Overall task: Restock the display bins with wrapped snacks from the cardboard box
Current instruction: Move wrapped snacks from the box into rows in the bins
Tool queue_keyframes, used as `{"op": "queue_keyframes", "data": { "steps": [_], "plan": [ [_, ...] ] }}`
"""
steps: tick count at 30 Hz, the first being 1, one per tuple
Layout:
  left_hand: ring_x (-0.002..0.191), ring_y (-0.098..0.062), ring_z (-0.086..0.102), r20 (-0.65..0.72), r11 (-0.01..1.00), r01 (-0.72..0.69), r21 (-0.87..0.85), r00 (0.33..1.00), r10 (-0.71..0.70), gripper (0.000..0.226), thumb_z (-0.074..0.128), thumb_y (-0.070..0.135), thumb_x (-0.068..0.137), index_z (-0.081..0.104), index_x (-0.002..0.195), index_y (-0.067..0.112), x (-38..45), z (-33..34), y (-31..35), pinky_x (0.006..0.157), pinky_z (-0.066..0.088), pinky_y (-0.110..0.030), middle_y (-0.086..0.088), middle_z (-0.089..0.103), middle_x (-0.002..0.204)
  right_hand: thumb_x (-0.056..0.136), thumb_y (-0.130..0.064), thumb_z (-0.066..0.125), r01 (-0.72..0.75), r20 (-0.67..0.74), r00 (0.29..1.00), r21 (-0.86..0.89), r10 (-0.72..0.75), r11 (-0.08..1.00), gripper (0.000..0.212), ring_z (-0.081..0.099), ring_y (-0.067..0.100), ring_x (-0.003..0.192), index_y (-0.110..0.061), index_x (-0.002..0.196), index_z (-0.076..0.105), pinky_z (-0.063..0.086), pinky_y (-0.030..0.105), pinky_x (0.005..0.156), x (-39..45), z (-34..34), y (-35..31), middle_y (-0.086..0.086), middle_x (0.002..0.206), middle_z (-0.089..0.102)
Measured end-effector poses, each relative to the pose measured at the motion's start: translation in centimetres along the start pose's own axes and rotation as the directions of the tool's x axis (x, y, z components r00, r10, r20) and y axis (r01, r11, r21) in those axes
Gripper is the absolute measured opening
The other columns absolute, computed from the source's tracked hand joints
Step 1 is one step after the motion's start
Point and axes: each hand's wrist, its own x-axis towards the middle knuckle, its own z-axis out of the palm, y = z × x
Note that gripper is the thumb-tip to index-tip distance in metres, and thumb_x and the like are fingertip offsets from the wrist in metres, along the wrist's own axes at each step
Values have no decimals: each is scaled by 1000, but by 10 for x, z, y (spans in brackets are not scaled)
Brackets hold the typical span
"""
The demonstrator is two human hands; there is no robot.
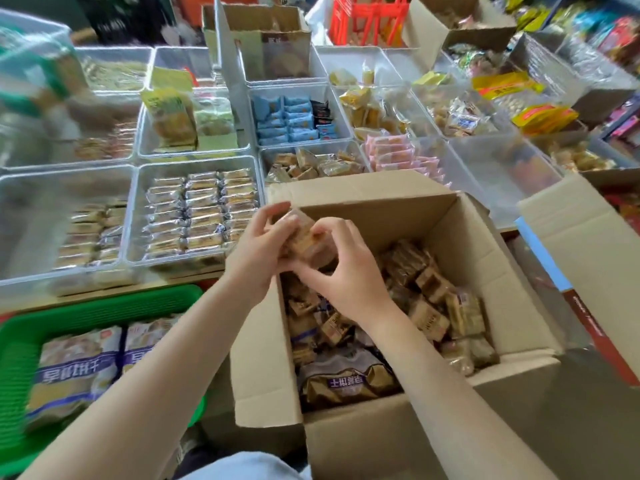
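An open cardboard box (485, 244) stands in front of me, partly filled with small brown wrapped snacks (429, 296) and a larger purple-labelled bag (346, 381). Over its far left corner, my left hand (259, 247) and my right hand (343, 268) together grip a stack of the brown wrapped snacks (304, 242). Clear plastic display bins lie beyond the box. One clear bin (138, 216) to the left holds neat rows of wrapped cakes. Another bin (266, 157) just behind the box holds similar brown snacks (311, 166).
A green basket (104, 306) with large snack bags sits at lower left. More clear bins hold blue packets (287, 121), pink packets (401, 157) and yellow packs (169, 116). Other cardboard boxes stand at the back (277, 39) and at right (581, 244). A red crate (367, 19) is behind.
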Motion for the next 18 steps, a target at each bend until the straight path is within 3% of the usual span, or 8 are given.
{"op": "queue_keyframes", "data": {
  "steps": [5, 8, 11, 14, 16, 18],
  "plan": [
    [86, -23, 71, 84, 959, 102, -266, 993, -82, 31, 55, 23, 101, 60, 128, 8, 3, -85, 24, 64, 59, -28, -21, 68, 111, 84, -45, 77, 16, 72, 997, 195, -31, 981, 57, 62, 15, 80, -25, 129, 47, 56, 26, 68, 25, 52, -48, -2, 112, 60],
    [75, -20, 69, 159, 906, 242, -347, 967, -197, 26, 52, 28, 102, 64, 111, 6, -6, -133, 37, 64, 56, -28, -15, 72, 93, 86, -72, 56, -39, 117, 993, 210, 14, 977, 60, 68, 16, 86, -30, 126, 45, 57, 38, 74, 51, 108, -75, 0, 107, 66],
    [55, -15, 52, 112, 947, 253, -196, 966, -234, 30, 52, 40, 101, 64, 96, 12, -3, -188, 44, 46, 42, -23, -3, 61, 69, 91, -71, 45, -115, 155, 985, 223, 82, 968, 59, 69, 12, 93, -22, 125, 51, 57, 39, 81, 77, 171, -101, -3, 102, 70],
    [45, -8, 48, -131, 992, 123, 16, 984, -120, 33, 47, 39, 104, 65, 98, 13, 7, -287, 44, 41, 37, -20, 2, 58, 62, 95, -59, 53, -223, 327, 935, 236, 138, 946, 44, 71, 13, 83, -20, 115, 59, 55, 29, 72, 117, 249, -138, -2, 90, 72],
    [47, -1, 52, -222, 991, 39, 124, 975, -10, 22, 47, 32, 106, 62, 113, 19, 11, -352, 39, 43, 39, -15, 3, 62, 72, 99, -42, 59, -329, 468, 863, 230, 193, 916, 24, 73, 13, 77, -22, 111, 60, 53, 21, 62, 142, 304, -154, 0, 91, 74],
    [71, -2, 64, -264, 979, -31, 200, 961, 85, 13, 50, 24, 105, 59, 115, 24, 16, -410, 26, 57, 48, -15, 0, 66, 94, 97, -31, 65, -323, 531, 823, 142, 203, 936, 19, 70, 9, 79, -22, 113, 61, 52, 20, 63, 161, 359, -162, -3, 94, 73]
  ]
}}
